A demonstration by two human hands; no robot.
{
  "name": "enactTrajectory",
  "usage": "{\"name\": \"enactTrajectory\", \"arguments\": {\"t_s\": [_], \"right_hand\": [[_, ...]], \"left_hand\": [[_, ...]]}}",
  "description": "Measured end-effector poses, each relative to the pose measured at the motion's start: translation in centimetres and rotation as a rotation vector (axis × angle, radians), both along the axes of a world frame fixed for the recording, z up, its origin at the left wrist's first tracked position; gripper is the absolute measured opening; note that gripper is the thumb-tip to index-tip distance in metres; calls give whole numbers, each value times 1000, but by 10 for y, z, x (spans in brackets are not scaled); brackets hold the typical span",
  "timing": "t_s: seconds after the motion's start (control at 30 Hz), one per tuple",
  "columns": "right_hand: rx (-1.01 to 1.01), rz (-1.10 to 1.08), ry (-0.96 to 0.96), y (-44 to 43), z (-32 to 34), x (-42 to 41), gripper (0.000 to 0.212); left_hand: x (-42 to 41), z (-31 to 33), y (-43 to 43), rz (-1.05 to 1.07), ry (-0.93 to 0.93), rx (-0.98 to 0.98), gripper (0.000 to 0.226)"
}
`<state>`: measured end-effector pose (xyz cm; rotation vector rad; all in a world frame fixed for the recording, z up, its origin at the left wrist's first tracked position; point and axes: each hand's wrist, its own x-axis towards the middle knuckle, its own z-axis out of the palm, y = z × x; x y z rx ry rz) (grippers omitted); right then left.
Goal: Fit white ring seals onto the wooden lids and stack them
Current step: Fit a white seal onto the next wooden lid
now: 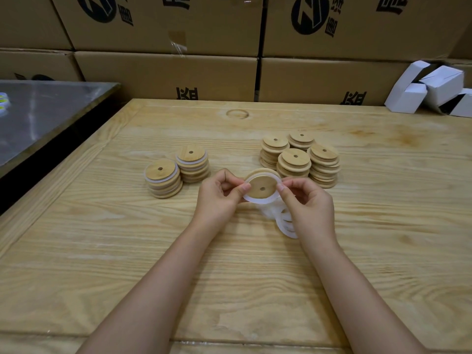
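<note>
A round wooden lid (263, 186) with a small centre hole is held tilted above the table between both hands. My left hand (219, 198) pinches its left edge and my right hand (307, 204) pinches its right edge. A white ring seal (258, 200) lies around the lid's rim, loose along the lower side. More white ring seals (284, 223) lie in a pile on the table, partly hidden under my right hand. Two stacks of lids with white seals (176, 172) stand to the left. Several stacks of bare wooden lids (300, 158) stand to the right.
The wooden table (229, 264) stretches wide in front of me. A metal-topped table (46, 108) adjoins at the far left. Large cardboard boxes (168, 72) wall off the back edge. Small white cartons (431, 88) lie at the back right.
</note>
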<state>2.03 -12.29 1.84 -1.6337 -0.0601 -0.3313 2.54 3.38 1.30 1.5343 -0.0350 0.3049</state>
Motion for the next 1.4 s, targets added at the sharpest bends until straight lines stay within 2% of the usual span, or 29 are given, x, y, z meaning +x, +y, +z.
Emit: {"name": "enactTrajectory", "arguments": {"t_s": [0.43, 0.6, 0.83, 1.0, 1.07, 1.23, 1.4], "right_hand": [[123, 37, 56, -1, 6, 0, 8], [36, 72, 6, 2, 7, -2, 11], [-41, 0, -47, 2, 2, -1, 16], [-139, -58, -135, 4, 1, -4, 16], [-179, -71, -168, 4, 2, -5, 17], [-318, -59, -264, 7, 1, -9, 12], [-248, -76, -204, 8, 0, -9, 13]], "left_hand": [[2, -2, 1, -14, 38, -171, 22], [2, -2, 5, -54, 51, -210, 20], [0, -3, 3, -167, 36, -180, 14], [-3, -2, 5, -239, 42, -150, 29], [-3, -2, 3, -265, 38, -154, 26], [-2, -5, -2, -227, 32, -80, 12], [3, -7, -1, -167, 37, -119, 17]]}}
